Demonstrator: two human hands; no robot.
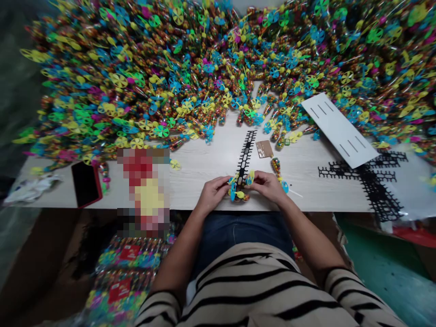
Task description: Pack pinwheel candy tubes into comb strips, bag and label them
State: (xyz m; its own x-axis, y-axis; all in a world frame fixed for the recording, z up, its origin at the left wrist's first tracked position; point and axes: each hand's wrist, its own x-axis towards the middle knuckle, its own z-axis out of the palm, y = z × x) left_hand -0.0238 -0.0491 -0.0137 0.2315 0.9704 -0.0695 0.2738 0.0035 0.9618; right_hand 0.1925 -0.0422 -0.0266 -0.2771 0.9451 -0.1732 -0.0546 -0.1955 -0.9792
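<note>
Both hands work at the table's front edge. My left hand [213, 194] and my right hand [267, 185] grip a small candy-filled plastic tube with pinwheels [239, 193], its lower end showing yellow and blue blades. A black plastic lattice strip [244, 154] lies just beyond my fingers, and its lower end seems to reach the held tube. Near my right hand lies a loose candy tube [276, 168] with a blue pinwheel [284, 186]. A small brown card piece [264, 149] rests beside the strip.
A huge heap of pinwheel candy tubes [204, 59] covers the far side of the white wood-grain table [306, 195]. A white slotted card [337, 129] and tangled black lattice [369, 181] lie right. A phone [86, 184] and a pixelated patch [143, 190] lie left.
</note>
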